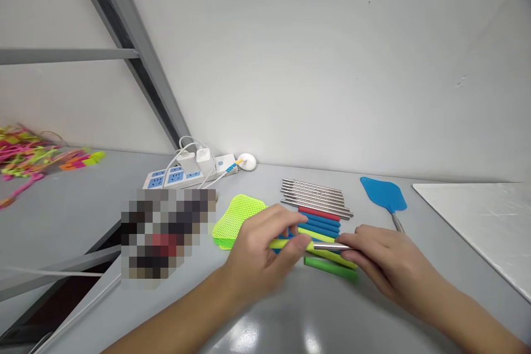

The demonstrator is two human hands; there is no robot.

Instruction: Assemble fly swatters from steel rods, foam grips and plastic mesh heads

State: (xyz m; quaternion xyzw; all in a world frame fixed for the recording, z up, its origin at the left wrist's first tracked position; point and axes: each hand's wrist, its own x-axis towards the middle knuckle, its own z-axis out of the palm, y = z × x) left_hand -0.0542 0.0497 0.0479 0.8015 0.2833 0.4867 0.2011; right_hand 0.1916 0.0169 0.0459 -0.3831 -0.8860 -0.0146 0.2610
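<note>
My left hand (265, 249) is closed, thumb and fingers pinching a yellow-green sleeve (282, 244). A shiny metal rod (327, 245) extends in line from the sleeve's right end, and my right hand (385, 260) grips its other end. Beneath and behind my hands lie blue sleeves (323, 224), a red sleeve (319, 213), more yellow-green ones, and a green sleeve (331, 269) nearest me. Several metal rods (313, 193) lie side by side behind them. Yellow-green mesh fly swatter heads (240, 218) are left of my left hand, partly covered by it.
At the right back lies a blue fly swatter (385, 193) with a metal shaft. A white sheet (477, 215) covers the far right. A power strip (186, 174) with chargers and cables stands along the wall. Colourful items (33, 155) are piled at far left; a pixelated patch hides something.
</note>
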